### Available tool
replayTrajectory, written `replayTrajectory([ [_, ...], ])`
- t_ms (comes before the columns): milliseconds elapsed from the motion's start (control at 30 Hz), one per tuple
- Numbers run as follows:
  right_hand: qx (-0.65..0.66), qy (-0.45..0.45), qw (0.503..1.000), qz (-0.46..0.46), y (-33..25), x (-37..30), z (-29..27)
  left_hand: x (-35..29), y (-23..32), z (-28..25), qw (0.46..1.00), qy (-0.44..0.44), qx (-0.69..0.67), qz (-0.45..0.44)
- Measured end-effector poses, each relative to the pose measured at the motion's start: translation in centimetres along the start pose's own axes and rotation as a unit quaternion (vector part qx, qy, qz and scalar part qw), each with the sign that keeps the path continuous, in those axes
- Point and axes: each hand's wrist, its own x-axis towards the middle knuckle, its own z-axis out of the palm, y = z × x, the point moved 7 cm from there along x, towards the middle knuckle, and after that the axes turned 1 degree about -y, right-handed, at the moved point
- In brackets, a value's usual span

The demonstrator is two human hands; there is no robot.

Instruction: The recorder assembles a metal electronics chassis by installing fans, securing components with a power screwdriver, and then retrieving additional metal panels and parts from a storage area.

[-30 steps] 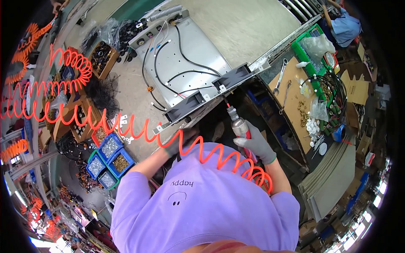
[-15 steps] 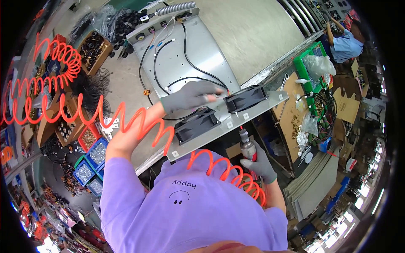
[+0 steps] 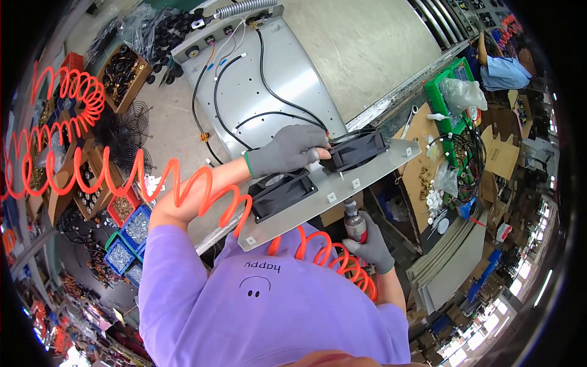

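My left hand (image 3: 298,151), in a grey glove with bare fingertips, closes on the left corner of the right-hand black cooling fan (image 3: 358,151). That fan sits against a long grey metal panel (image 3: 333,186) with small square holes along it. A second black fan (image 3: 281,194) sits on the same panel, below my left wrist. In my gloved right hand (image 3: 372,246) is an air screwdriver (image 3: 354,223), held upright beneath the panel, its tip close to the panel's near edge and partly hidden. A red coiled air hose (image 3: 324,248) runs across my front.
Behind the panel lies a curved sheet-metal housing (image 3: 275,79) with black cables and a spring (image 3: 246,7). Blue bins of screws (image 3: 136,227) stand at the left. On the right are a board with small parts (image 3: 422,177) and a green crate (image 3: 441,101). A co-worker (image 3: 502,72) is at far right.
My left hand has come down onto the right fan's corner, its fingers curling in. The screwdriver has dropped slightly and shifted left, its tip no longer showing over the panel's edge.
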Motion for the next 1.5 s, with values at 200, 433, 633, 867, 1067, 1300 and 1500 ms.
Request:
replayTrajectory([
  [200,-0.016,-0.005,1.0,0.009,-0.3,-0.1,-0.2,0.0,0.9,0.1,1.0,-0.003,-0.008,0.009],
  [433,-0.014,0.005,1.0,0.01,-1.2,-0.6,-0.4,-0.3,0.2,0.5,1.0,0.009,0.0,0.002],
  [633,-0.005,0.005,1.0,0.03,-1.1,-0.7,-0.4,-0.4,0.3,0.6,1.0,0.018,0.009,0.014],
  [867,-0.027,0.014,0.999,0.016,-1.8,-0.7,-0.5,-0.5,0.2,0.5,1.0,0.016,0.013,0.01],
  [1067,-0.01,0.02,1.0,0.001,-2.0,-0.6,-0.3,-0.2,0.5,0.3,1.0,0.005,-0.002,0.011],
  [1300,-0.011,0.018,1.0,0.017,-2.3,-0.6,-0.3,-0.2,0.8,0.2,0.999,0.022,0.005,0.03],
  [1500,-0.03,0.014,0.999,0.0,-1.9,-0.6,-0.4,0.0,0.7,0.3,0.999,0.008,0.031,0.013],
])
